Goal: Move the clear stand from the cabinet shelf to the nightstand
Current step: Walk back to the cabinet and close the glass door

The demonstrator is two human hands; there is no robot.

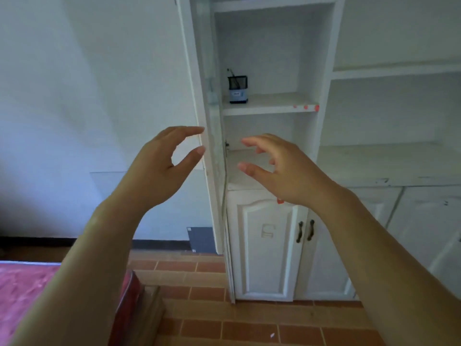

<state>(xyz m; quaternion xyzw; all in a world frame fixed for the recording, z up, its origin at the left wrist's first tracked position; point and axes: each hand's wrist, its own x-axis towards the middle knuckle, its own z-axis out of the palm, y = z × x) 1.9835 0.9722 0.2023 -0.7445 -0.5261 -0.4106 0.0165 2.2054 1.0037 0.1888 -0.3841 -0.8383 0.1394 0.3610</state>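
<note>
My two hands are raised in front of a tall white cabinet. My left hand is open with curled fingers, its fingertips beside the edge of the open cabinet door. My right hand is open too, held before the lower shelf opening, and holds nothing. A pale see-through shape shows at the left end of the middle shelf; I cannot tell if it is the clear stand.
A black mesh pen holder stands on the middle shelf. Closed lower doors with dark handles sit below. A pink bed and a brown wooden piece lie at lower left, on a tiled floor.
</note>
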